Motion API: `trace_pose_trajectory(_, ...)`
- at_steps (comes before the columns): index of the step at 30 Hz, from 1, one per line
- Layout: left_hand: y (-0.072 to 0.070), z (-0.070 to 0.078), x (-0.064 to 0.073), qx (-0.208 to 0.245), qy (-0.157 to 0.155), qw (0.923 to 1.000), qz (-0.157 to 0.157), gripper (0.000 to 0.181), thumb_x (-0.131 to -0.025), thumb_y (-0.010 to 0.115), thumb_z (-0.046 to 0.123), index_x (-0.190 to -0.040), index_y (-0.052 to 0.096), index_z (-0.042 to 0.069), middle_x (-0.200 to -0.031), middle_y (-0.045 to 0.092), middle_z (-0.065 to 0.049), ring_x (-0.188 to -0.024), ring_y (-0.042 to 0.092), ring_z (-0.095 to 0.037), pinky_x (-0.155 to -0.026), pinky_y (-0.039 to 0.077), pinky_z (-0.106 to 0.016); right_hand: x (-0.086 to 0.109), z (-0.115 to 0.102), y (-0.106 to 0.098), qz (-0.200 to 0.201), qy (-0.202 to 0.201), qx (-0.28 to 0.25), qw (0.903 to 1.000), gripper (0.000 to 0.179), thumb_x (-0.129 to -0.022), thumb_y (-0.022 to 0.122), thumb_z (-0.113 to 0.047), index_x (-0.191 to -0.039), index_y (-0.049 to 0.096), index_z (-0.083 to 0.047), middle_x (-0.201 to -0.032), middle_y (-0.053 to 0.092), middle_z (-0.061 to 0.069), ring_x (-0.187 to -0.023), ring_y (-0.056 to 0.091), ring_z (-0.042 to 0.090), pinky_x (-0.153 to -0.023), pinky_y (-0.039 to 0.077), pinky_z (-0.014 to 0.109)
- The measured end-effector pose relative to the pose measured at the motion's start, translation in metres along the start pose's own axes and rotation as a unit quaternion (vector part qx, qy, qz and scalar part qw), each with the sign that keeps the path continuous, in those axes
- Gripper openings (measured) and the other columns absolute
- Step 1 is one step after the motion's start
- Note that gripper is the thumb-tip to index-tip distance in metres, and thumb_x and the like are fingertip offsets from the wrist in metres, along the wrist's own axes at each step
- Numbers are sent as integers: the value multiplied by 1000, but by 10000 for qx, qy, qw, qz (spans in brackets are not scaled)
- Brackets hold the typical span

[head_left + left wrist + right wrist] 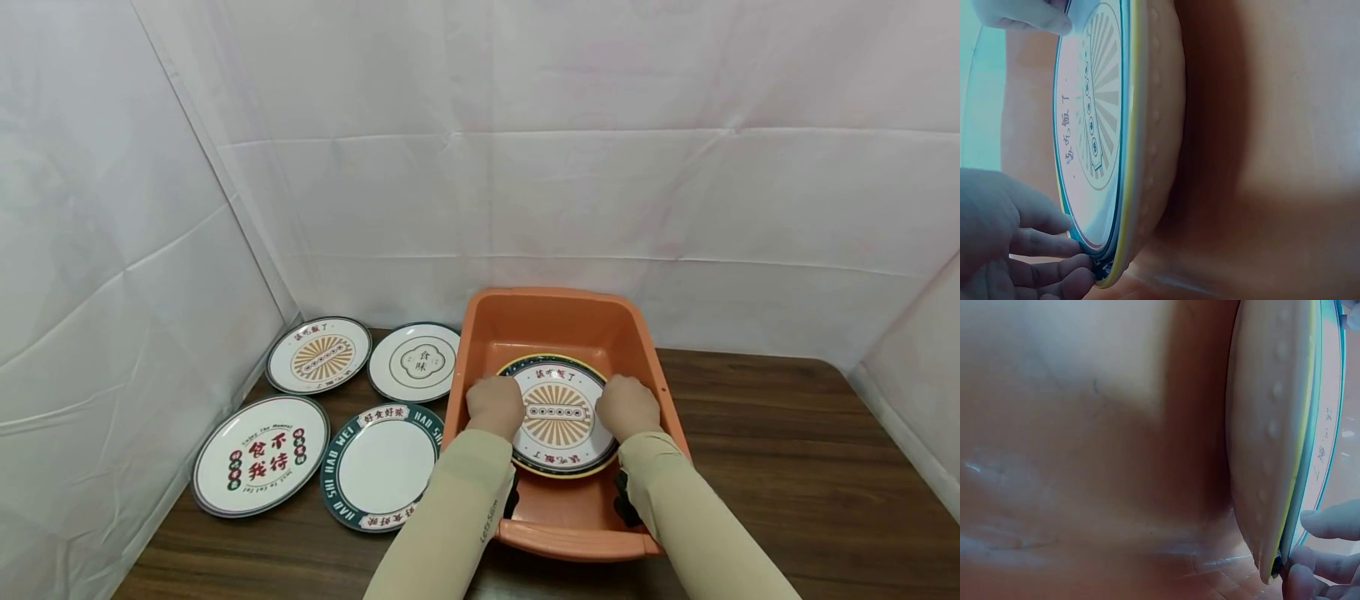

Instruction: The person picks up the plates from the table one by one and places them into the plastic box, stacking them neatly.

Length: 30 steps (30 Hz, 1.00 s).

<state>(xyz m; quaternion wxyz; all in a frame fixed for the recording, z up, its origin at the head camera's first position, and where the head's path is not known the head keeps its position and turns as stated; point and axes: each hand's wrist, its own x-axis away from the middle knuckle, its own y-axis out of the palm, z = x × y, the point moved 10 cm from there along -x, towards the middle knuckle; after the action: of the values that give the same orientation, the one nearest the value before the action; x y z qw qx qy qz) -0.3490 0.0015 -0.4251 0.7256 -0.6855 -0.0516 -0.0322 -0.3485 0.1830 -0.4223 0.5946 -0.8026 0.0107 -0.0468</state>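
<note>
Across the back and both sides hang creased white fabric sheets (570, 192), enclosing a dark brown wood-grain tabletop (780, 433). On it sits a deep, rectangular orange plastic basin (551, 321), set against the back sheet. Over its near part reach two pale cream sleeves (446, 525).

Inside the basin is a round, cream-sided dish with a yellow rim and small bumps on its outside (1161, 112); whether it touches the basin floor I cannot tell. Within its rim lies a round, white, dark-edged plate with an orange sunburst (558, 414).

Left of the basin, four round plates lie on the tabletop: a white one with red characters (260, 456), a white one with a wide green lettered band (386, 467), a dark-rimmed one with a matching sunburst (319, 356), and a green-edged one with a small central emblem (416, 362).

On opposite sides of the basin's sunburst plate, the left hand (495, 406) and right hand (628, 408) grip its edge, fingers curled at the rim.
</note>
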Motion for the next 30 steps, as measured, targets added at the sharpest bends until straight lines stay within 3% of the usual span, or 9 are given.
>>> trace_pose_trajectory(16, 0, -2, -2, 299, -91, 9995, 51, 22, -90, 61, 18, -107, 66, 5, -98, 60, -11, -76, 61, -19, -64, 53, -33, -4, 2, 2, -72, 31, 53, 10000, 18, -87, 53, -8, -81, 62, 6, -71, 56, 14, -58, 56, 23, -49, 45, 35)
trace_pose_trajectory(25, -7, -1, 1, 473, 62, 9983, 343, 24, -91, 58, 18, -108, 65, 2, -100, 59, -14, -81, 61, -20, -66, 53, -34, -1, -1, 0, -74, -25, 49, 10000, 34, -87, 56, -14, -106, 56, 14, -95, 50, 26, -71, 55, 32, -61, 48, 44)
trace_pose_trajectory(28, -16, -1, 1, 880, 170, 9943, 578, 29, -91, 58, 16, -114, 59, -1, -101, 56, -15, -85, 59, -23, -70, 53, -36, 0, -5, -5, -71, -181, -282, 9994, 40, -89, 56, -17, -116, 51, 12, -105, 48, 28, -80, 56, 35, -66, 48, 46)
trace_pose_trajectory(30, -28, -1, 3, 1369, 288, 9866, 838, 33, -90, 58, 15, -119, 54, -1, -103, 54, -16, -91, 57, -25, -74, 51, -37, 4, -8, -13, -39, -288, -625, 9976, 41, -91, 55, -20, -121, 50, 8, -112, 47, 28, -87, 55, 36, -69, 47, 46)
